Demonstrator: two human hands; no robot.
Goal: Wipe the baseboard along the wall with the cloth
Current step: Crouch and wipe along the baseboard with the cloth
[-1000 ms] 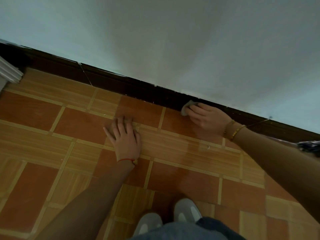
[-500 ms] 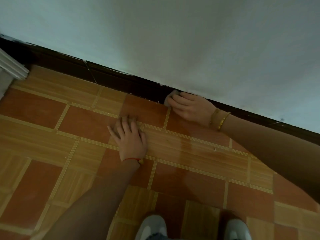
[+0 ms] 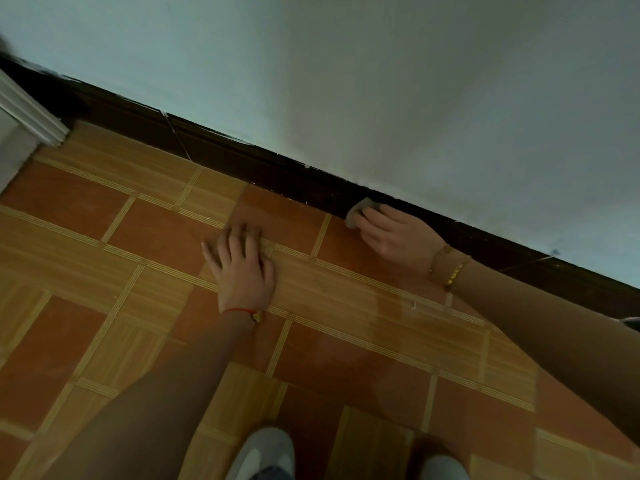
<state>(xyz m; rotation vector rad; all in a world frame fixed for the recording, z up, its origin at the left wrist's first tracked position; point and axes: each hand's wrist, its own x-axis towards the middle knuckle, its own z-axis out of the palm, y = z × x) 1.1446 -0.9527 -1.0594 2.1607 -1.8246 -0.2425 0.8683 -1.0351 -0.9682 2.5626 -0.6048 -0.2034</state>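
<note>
A dark brown baseboard point(image 3: 242, 161) runs diagonally along the foot of the pale wall point(image 3: 381, 81), from upper left to lower right. My right hand point(image 3: 394, 233) grips a small pale grey cloth point(image 3: 358, 211) and presses it against the baseboard face; only the cloth's left end shows past my fingers. My left hand point(image 3: 240, 268) lies flat on the floor tiles, fingers spread, holding nothing, to the left of and nearer than the right hand.
The floor point(image 3: 104, 271) is orange and wood-look tile. A white moulded door frame point(image 3: 31, 116) stands at the far left end of the baseboard. My two grey shoes point(image 3: 263, 452) are at the bottom edge.
My right hand slid the cloth left along the baseboard, then back a little to the right. The left hand stayed planted on the floor.
</note>
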